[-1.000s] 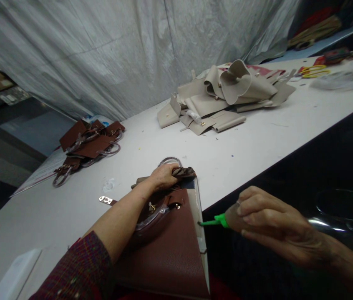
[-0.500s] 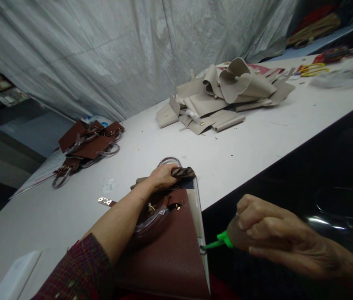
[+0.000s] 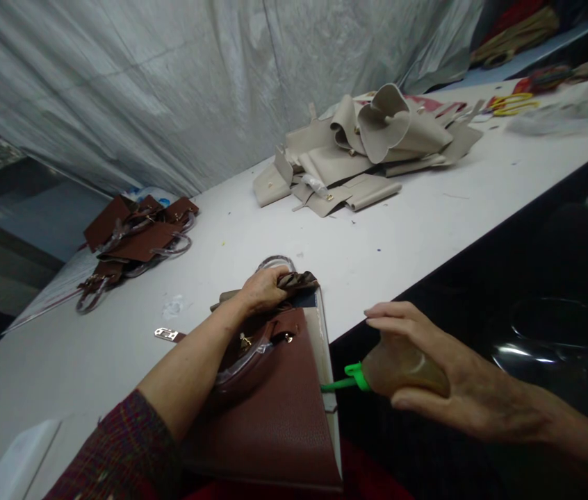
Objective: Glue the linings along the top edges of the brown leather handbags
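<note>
A brown leather handbag [image 3: 273,417] lies at the table's front edge, its wrapped handle and gold fittings facing up. My left hand [image 3: 263,290] is closed on the dark, bunched lining [image 3: 298,280] at the bag's far end; part of the grip is hidden. In my right hand [image 3: 429,368] is a squeeze bottle [image 3: 403,369] of amber liquid with a green nozzle [image 3: 343,383]. Its tip touches or lies very close to the bag's pale side edge [image 3: 325,347], around mid-length. A metal clasp strap [image 3: 169,335] sticks out to the left.
Several brown handbags [image 3: 137,236] are piled at the table's left. Beige leather pieces [image 3: 346,153] lie heaped at the back, before a grey curtain [image 3: 169,90]. Yellow-handled scissors [image 3: 513,104] are at the far right. A white block [image 3: 20,458] sits at lower left.
The bottle's nozzle has moved up along the bag's side edge, toward the far end. My right hand's fingers have straightened somewhat around the bottle. The left hand keeps its place on the lining.
</note>
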{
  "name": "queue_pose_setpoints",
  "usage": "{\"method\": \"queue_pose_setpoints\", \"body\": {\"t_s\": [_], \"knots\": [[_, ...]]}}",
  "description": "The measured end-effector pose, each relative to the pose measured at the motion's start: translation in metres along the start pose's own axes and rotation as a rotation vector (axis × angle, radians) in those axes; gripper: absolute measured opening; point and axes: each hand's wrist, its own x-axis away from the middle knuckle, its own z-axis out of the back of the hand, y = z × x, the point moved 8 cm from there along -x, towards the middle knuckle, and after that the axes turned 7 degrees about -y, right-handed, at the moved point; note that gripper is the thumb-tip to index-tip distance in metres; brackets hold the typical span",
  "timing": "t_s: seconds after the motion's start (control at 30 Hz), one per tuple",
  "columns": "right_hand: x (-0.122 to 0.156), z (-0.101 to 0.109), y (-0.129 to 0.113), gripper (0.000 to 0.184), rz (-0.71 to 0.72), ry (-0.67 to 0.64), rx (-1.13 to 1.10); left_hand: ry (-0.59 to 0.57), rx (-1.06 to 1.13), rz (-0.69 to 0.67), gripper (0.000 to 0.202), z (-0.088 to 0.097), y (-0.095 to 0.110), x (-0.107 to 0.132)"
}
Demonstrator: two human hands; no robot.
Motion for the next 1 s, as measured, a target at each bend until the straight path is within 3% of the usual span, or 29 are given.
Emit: {"method": "queue_pose_setpoints", "body": {"t_s": [0.07, 0.17, 0.23, 0.5, 0.63, 0.73, 0.8, 0.87, 1.0], "knots": [[-0.001, -0.005, 0.003, 0.064, -0.089, -0.096, 0.049, 0.002, 0.027, 0.004, 0.008, 0.0, -0.001, 0.001], [0.001, -0.01, 0.006, 0.036, -0.219, -0.231, 0.042, 0.018, 0.092, 0.004, 0.01, 0.004, 0.0, 0.006], [0.002, -0.008, 0.003, 0.03, -0.22, -0.24, 0.049, 0.047, 0.134, -0.001, 0.01, 0.014, 0.004, 0.012], [-0.009, 0.004, -0.022, 0.029, 0.033, -0.114, 0.065, 0.192, 0.098, 0.01, 0.017, 0.087, 0.047, 0.071], [-0.021, 0.021, -0.032, 0.038, 0.149, 0.036, 0.136, 0.261, -0.052, -0.039, 0.018, 0.128, 0.087, 0.103], [-0.029, 0.034, -0.032, 0.044, 0.175, 0.133, 0.213, 0.321, -0.133, -0.088, 0.016, 0.149, 0.117, 0.126], [-0.033, 0.038, -0.03, 0.045, 0.191, 0.166, 0.255, 0.35, -0.182, -0.113, 0.013, 0.151, 0.132, 0.138], [-0.036, 0.04, -0.026, 0.045, 0.194, 0.183, 0.274, 0.346, -0.242, -0.145, 0.009, 0.141, 0.141, 0.145], [-0.037, 0.038, -0.015, 0.041, 0.186, 0.186, 0.259, 0.309, -0.336, -0.149, 0.008, 0.107, 0.133, 0.142]]}}
